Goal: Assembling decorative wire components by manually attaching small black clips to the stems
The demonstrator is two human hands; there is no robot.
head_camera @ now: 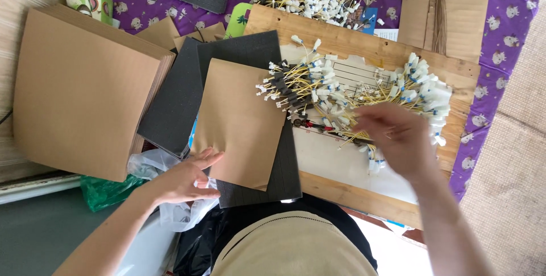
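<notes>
left hand open, fingertips on lower left corner of brown card lying on dark foam sheet | right hand blurred over wire bundle on wooden board, grip cannot be told | cardboard stack far left

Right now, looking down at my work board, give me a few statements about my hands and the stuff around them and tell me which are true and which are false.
1. The left hand rests at the lower edge of a brown paper sheet. True.
2. The right hand is over the yellow wire bundles. True.
3. The brown sheet lies on bare wood. False: it lies on a dark foam pad.
4. The cardboard stack sits to the person's right. False: it is on the left.
5. The cloth under the wooden board is purple. True.
</notes>
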